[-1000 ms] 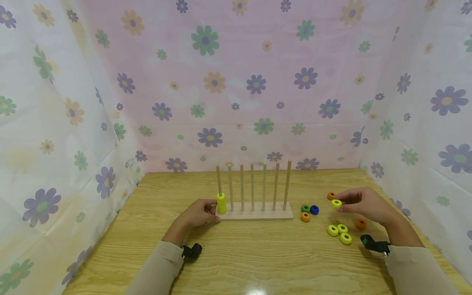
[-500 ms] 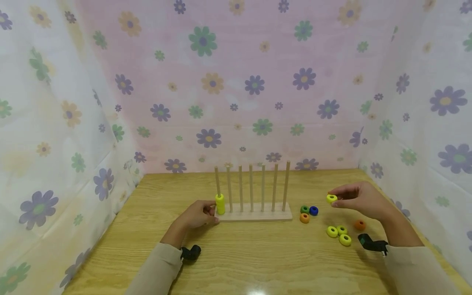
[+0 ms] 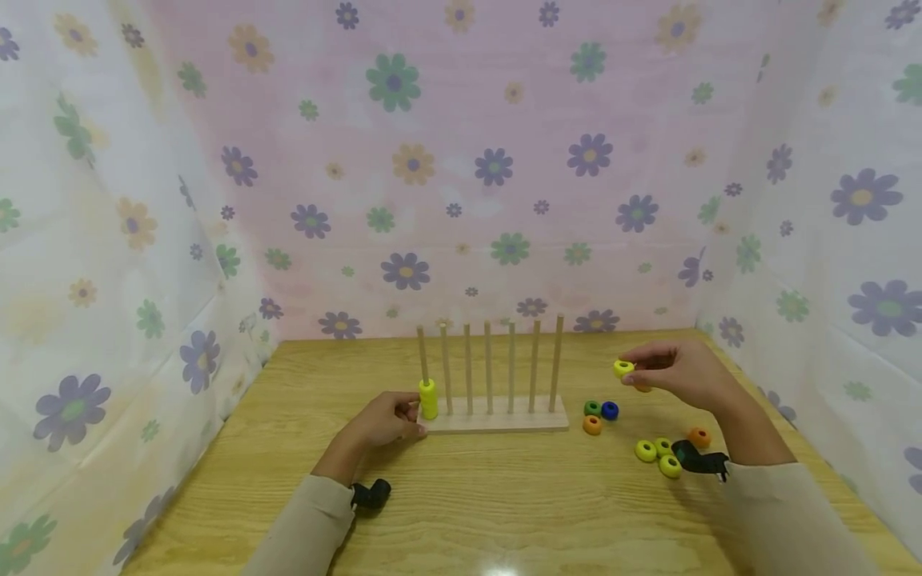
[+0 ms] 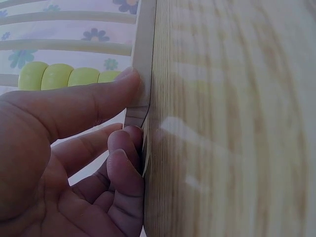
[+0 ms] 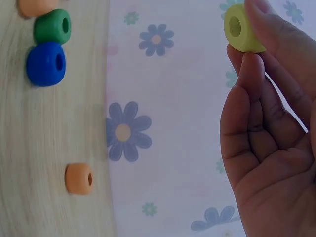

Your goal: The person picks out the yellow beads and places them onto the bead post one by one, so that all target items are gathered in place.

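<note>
- Flowered cloth (image 3: 446,192) rises behind and at both sides; its upper reach is cut off by the head view.
- The wooden table (image 3: 490,500) runs out of the head view at the bottom.
- Two pale sleeves (image 3: 310,524) leave the same view at its lower edge.
- The peg rack (image 3: 497,419) stands upright on the table, seven pegs in a row.
- The right hand (image 3: 680,374), raised above the table, pinches a bead; the right wrist view crops its outer part.
- The left hand (image 3: 385,420) grips the rack's left end by the base, thumb in front; part of that end is hidden by the fingers.
- The yellow stack (image 3: 428,400) sits on the leftmost peg; the left wrist view shows four beads, the lowest partly behind the thumb.
- The held yellow bead (image 3: 618,373) is between right thumb and fingertips, partly covered.
- Loose beads: green (image 3: 591,412), blue (image 3: 610,413) and orange (image 3: 592,427) cluster right of the rack; three yellow beads (image 3: 643,455) lie nearer; another orange bead (image 3: 643,389) is mostly hidden below the right hand.
</note>
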Tool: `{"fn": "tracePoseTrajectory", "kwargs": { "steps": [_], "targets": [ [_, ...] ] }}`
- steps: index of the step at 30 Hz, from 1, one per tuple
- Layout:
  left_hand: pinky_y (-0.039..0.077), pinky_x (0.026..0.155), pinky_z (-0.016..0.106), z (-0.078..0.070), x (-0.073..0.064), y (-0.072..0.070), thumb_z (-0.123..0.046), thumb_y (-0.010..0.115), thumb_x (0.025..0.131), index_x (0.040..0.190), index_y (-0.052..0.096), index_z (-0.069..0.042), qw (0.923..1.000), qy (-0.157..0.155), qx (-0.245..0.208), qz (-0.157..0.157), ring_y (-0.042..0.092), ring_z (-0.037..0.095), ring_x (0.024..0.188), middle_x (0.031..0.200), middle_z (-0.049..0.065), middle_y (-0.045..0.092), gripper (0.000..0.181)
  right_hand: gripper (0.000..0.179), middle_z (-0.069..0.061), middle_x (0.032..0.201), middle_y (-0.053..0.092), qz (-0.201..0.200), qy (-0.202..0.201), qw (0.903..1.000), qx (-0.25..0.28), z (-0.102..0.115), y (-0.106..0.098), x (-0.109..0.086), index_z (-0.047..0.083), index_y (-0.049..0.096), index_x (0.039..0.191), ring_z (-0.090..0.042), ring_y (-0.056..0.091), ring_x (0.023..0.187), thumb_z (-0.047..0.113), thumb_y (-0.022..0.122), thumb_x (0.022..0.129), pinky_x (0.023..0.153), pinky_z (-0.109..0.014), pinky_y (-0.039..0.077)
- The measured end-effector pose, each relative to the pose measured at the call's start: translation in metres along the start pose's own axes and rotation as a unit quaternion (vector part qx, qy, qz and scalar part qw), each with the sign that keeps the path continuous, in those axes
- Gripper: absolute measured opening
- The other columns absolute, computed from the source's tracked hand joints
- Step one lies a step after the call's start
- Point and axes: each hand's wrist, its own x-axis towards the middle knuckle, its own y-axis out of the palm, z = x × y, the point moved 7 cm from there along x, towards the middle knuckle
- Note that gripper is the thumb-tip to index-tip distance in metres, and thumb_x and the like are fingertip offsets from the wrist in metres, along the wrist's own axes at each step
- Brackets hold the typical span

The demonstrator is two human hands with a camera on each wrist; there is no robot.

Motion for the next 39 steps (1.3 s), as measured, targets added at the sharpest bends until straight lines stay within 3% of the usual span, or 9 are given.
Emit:
{"fn": "tracePoseTrajectory", "kwargs": {
  "steps": [16,28,39],
  "targets": [
    [0.045,0.064,0.03,-0.003,-0.002,-0.001,-0.012,0.083,0.088,0.14,0.063,-0.006,1.0,0.004,-0.001,0.001,0.053,0.02,0.079,0.095,0.008,0.061,0.056,0.032,-0.004,0.097,0.076,-0.042,-0.033,0.9984,-0.016,0.042,0.007,0.014,0.022,0.08,0.116,-0.016,0.073,0.081,0.037,0.084,0.087,0.06,-0.032,0.056],
    [0.045,0.062,0.029,-0.004,-0.003,-0.001,-0.011,0.082,0.089,0.143,0.061,-0.004,1.0,0.003,0.0,0.0,0.052,0.019,0.078,0.095,0.009,0.061,0.059,0.029,-0.006,0.096,0.076,-0.056,-0.058,0.9967,0.005,0.073,0.017,0.02,0.017,0.08,0.111,-0.018,0.074,0.082,0.031,0.085,0.087,0.073,-0.027,0.06],
    [0.046,0.065,0.031,-0.006,-0.005,-0.001,-0.011,0.082,0.089,0.147,0.058,-0.005,1.0,-0.006,-0.001,-0.003,0.053,0.02,0.079,0.097,0.009,0.062,0.064,0.027,-0.004,0.098,0.075,-0.066,-0.095,0.9932,0.012,0.089,0.022,0.03,0.021,0.081,0.113,-0.016,0.072,0.084,0.029,0.085,0.087,0.072,-0.028,0.06]
  ]
}}
